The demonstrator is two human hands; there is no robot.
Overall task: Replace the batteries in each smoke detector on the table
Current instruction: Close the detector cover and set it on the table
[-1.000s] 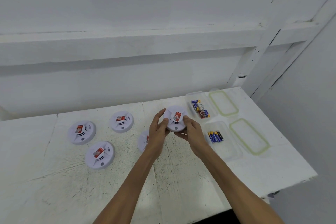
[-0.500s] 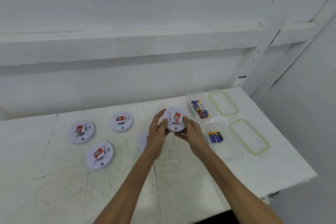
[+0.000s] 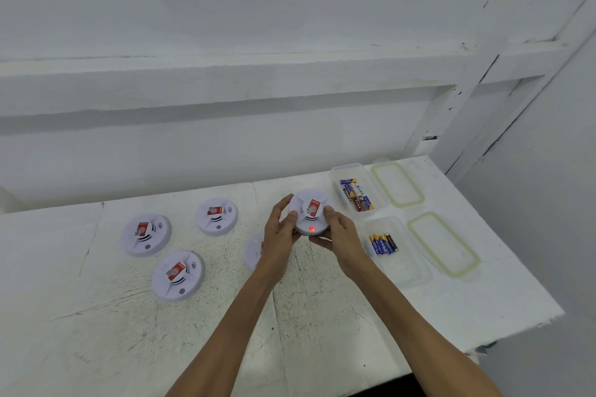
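"What had the hands got hold of?"

"The left hand (image 3: 279, 235) and right hand (image 3: 342, 235) curled round the rim of one smoke detector (image 3: 311, 209) from either side, holding it over the counter (image 3: 322, 316). A red light (image 3: 311, 229) glowed on its near edge."

"And around it?"

"Another detector (image 3: 253, 250) lay half hidden behind the left wrist, and three more detectors (image 3: 178, 275) lay further left. To the right, two open tubs (image 3: 338, 171) held batteries (image 3: 383, 243)."

Both my bare forearms reach forward, my left hand (image 3: 280, 229) and right hand (image 3: 342, 232) gripping a round white plastic smoke detector (image 3: 311, 211) between them, thumbs on its face.
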